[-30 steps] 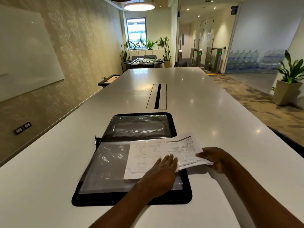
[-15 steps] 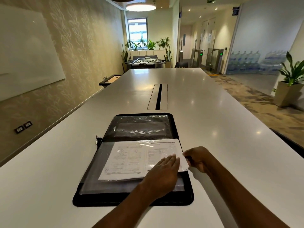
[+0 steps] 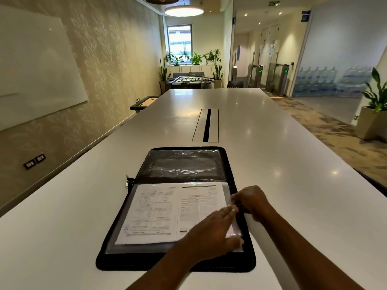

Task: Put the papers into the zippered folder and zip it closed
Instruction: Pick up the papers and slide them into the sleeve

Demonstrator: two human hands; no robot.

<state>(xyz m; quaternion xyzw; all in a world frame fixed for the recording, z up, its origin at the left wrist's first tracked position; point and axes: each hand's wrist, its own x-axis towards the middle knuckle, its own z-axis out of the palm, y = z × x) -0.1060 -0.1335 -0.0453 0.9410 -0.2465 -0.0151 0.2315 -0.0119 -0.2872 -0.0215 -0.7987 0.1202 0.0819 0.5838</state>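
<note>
**Papers Seated in Near Half of Open Folder**

Nearest to us, our left hand point(image 3: 211, 233) lies palm-down on the right part of the papers point(image 3: 167, 214), fingers extended and flat; this grip is spread wide and presses rather than clasps. Beneath its fingertips, the edge of a clear plastic sleeve point(image 3: 235, 229) shows at the right side of the sheets.

Just beside it, our right hand point(image 3: 250, 203) sits at the right border of the zippered folder point(image 3: 159, 262), fingers curled inward at the sleeve's edge. We cannot tell whether this grip is pinching the plastic or merely touching it.

The papers, two printed sheets side by side, lie flat in the near half of the folder, within its black border. We cannot tell for certain whether they lie under the plastic or on top of it.

The folder lies fully open on the white counter point(image 3: 62, 237). Its far half point(image 3: 184, 164) carries only a wrinkled clear pocket over dark lining. The zipper pull point(image 3: 127, 183) hangs at the left end of the hinge.

Beyond the folder, a cable slot point(image 3: 206, 125) runs along the counter's centre line. Further off stands a foosball table point(image 3: 189, 80), with potted plants point(image 3: 194, 57) below a window.
</note>
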